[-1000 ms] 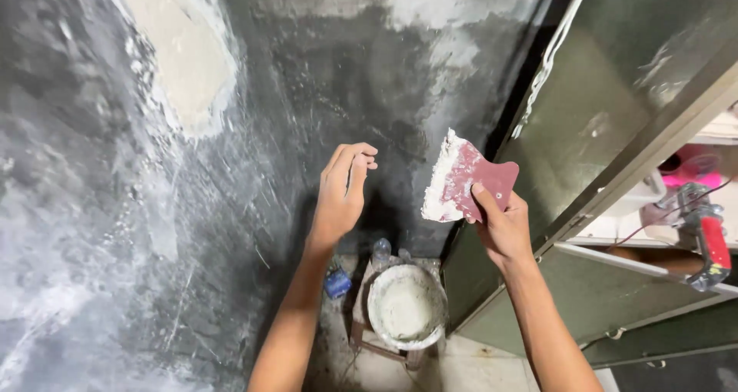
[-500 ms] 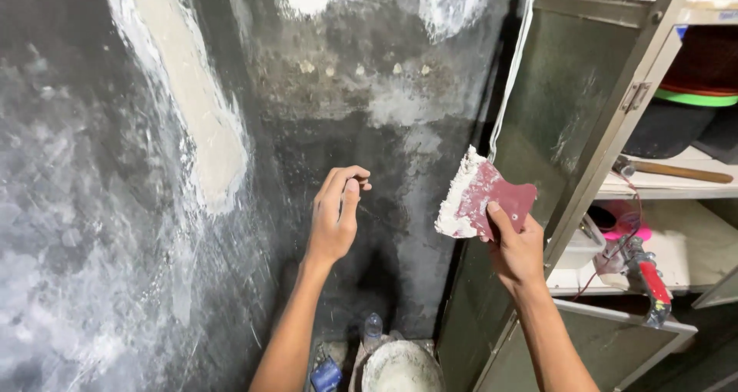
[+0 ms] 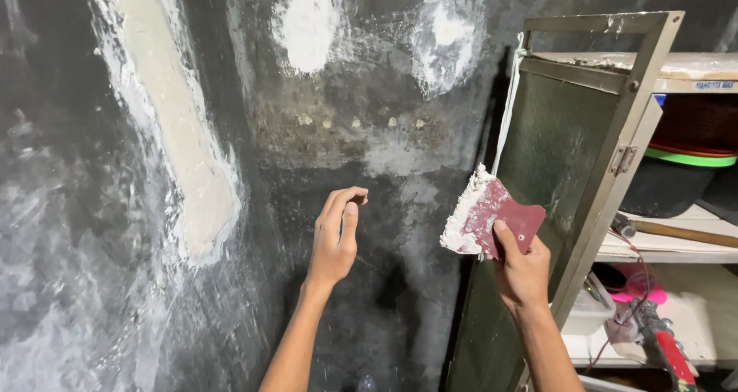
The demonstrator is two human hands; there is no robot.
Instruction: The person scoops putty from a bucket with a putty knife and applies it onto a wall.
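Observation:
My right hand (image 3: 521, 267) grips a dark red plastic scraper (image 3: 500, 219) loaded with white putty along its left edge. It is held upright just in front of the dark wall (image 3: 369, 154). My left hand (image 3: 336, 238) is raised to the left of it, fingers curled loosely with the tips close together, holding nothing that I can see. White putty patches (image 3: 307, 27) sit high on the wall above both hands, and a long pale putty strip (image 3: 181, 131) runs down the wall's left part.
An open metal-framed door (image 3: 584, 154) stands at the right, right beside the scraper. Behind it are shelves with a black and green tub (image 3: 684, 169), a wooden handle (image 3: 684, 233), a pink item (image 3: 638, 284) and a red-handled tool (image 3: 665, 346).
The view has tilted upward: the bucket of putty on the floor has dropped out of sight and the upper wall patches have come into view. Both hands stay raised, the scraper still held.

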